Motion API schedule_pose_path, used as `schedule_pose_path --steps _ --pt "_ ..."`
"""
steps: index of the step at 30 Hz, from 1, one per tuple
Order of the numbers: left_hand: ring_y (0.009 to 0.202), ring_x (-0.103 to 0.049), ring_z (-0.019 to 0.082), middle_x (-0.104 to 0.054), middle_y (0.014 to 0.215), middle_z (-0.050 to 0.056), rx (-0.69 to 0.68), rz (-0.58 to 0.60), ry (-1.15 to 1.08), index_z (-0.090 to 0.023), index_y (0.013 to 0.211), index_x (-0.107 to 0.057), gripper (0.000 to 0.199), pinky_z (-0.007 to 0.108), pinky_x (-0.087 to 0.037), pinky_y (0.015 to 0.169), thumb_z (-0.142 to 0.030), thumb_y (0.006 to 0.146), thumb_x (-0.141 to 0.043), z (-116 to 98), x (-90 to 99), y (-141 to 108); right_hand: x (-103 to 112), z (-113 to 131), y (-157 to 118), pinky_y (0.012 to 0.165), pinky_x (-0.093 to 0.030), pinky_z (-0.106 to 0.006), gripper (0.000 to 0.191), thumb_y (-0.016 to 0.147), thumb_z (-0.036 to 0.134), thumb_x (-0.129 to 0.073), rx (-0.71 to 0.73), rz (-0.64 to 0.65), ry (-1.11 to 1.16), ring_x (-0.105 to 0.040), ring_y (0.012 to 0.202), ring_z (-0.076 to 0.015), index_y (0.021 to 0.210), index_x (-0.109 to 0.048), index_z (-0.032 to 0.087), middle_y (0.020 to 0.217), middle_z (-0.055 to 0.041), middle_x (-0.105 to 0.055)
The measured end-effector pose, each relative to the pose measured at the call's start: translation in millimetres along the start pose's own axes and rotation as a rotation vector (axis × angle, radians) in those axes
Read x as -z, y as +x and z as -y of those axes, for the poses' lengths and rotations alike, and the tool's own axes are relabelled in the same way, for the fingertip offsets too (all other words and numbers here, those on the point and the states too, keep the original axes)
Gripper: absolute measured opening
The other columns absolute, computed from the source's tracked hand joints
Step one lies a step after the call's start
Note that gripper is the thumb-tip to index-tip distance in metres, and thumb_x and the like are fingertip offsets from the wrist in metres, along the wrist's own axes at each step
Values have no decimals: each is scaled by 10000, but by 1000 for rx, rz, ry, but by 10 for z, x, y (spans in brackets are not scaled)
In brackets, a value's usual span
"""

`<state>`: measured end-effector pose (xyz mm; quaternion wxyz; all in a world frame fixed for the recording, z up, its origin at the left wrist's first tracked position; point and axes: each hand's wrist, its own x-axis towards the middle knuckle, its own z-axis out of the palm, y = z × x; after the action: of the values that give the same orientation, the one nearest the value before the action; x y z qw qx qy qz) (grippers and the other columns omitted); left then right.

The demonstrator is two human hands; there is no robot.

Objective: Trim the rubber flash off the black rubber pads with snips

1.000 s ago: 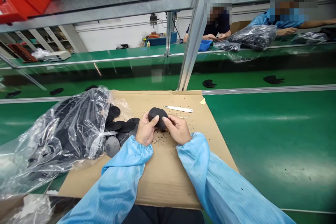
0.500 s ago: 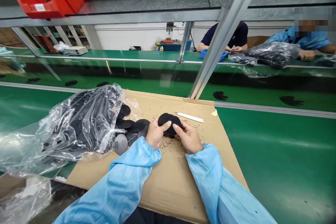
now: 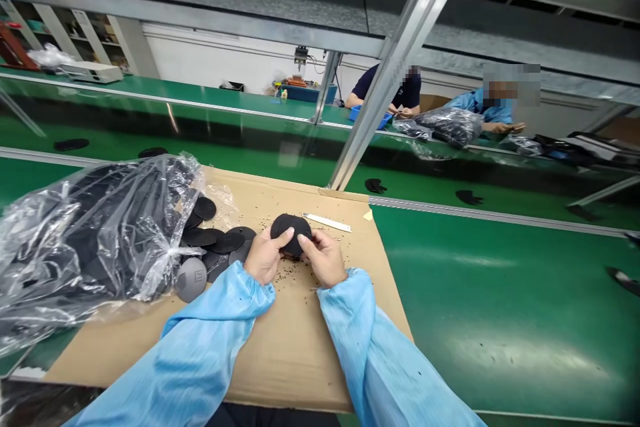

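Note:
Both hands grip black round discs (image 3: 291,228) held over the cardboard sheet (image 3: 290,353). My left hand (image 3: 267,253) is closed on their left side, thumb on top. On the right side my right hand (image 3: 324,257) is closed the same way, its thumb pressing the face. Whether it is a single disc or a few stacked ones, I cannot tell. Just beyond lies a slim white-handled craft knife (image 3: 329,222). Tiny black crumbs are scattered on the cardboard around the hands. Loose black discs (image 3: 227,241) and a grey-looking disc (image 3: 191,279) lie to the left.
A clear plastic bag (image 3: 115,233) full of black pieces fills the left side. A metal post (image 3: 395,67) rises behind the cardboard. Black pieces (image 3: 469,197) lie on the green belt beyond. Two people sit across the line, near a blue bin (image 3: 370,119).
The view has swung to the right, so everything sits further left in the picture. Both hands keep hold of the black discs, with their grip much the same.

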<state>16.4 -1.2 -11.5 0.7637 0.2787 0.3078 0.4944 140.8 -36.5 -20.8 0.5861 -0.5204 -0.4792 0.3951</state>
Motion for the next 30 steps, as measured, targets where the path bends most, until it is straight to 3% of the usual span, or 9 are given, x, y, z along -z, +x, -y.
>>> schedule_pose_path --steps 4,11,14,17,19,22,24,26,30 --pt "905 -641 200 -695 970 94 -74 -18 44 -109 979 -644 482 353 -478 885 -305 586 -842 15 -2 5 -8 15 -2 502 -478 -239 372 696 462 -720 -30 9 61 -513 551 -110 890 -665 149 695 -13 -620" --pt "906 -614 150 -615 1059 93 -277 -186 230 -136 1020 -581 487 326 -471 893 -265 611 -813 70 40 81 80 36 112 417 -433 -239 387 694 476 -658 -61 -246 -13 -456 441 -91 874 -664 133 655 -14 -616" --pt "842 -609 131 -597 1046 91 -295 -209 282 -140 1010 -575 451 314 -486 850 -254 635 -798 75 38 92 207 149 434 461 -461 -276 403 730 497 -574 -22 -320 -321 -515 472 -133 853 -674 127 651 -35 -627" --pt "825 -607 125 -594 1055 102 -284 -186 316 -136 1014 -575 430 306 -492 836 -251 659 -787 84 38 91 295 445 903 603 -499 -317 355 710 451 -605 45 -345 -511 -582 600 -177 855 -697 140 712 -50 -653" --pt "824 -610 126 -593 1069 112 -275 -173 318 -136 1015 -575 429 300 -497 826 -253 662 -789 91 43 91 282 682 1187 737 -497 -338 370 703 410 -637 121 -316 -618 -600 688 -183 977 -700 169 804 -40 -675" --pt "816 -612 127 -592 1075 118 -264 -167 313 -136 1017 -571 433 288 -503 798 -250 663 -791 102 49 96 190 887 1426 820 -482 -349 540 768 429 -608 245 -198 -832 -612 693 -164 1261 -576 210 924 -23 -692" --pt "807 -610 123 -587 1075 116 -258 -160 313 -135 1027 -564 425 277 -506 776 -242 676 -780 108 50 102 166 844 1452 827 -483 -342 511 823 445 -553 273 -152 -942 -628 710 -166 1274 -562 206 940 -30 -697" --pt "795 -604 116 -582 1067 110 -252 -157 311 -135 1027 -561 409 264 -506 757 -225 687 -769 113 50 108 247 675 1412 839 -479 -328 400 849 429 -519 259 -143 -1081 -641 798 -186 1158 -641 206 938 -42 -702" --pt "770 -592 102 -582 1041 99 -232 -157 319 -132 1010 -571 388 250 -503 742 -198 681 -766 109 39 101 782 234 1309 825 -475 -345 278 835 346 -507 155 -183 -1257 -628 904 -240 957 -718 212 950 -70 -699"
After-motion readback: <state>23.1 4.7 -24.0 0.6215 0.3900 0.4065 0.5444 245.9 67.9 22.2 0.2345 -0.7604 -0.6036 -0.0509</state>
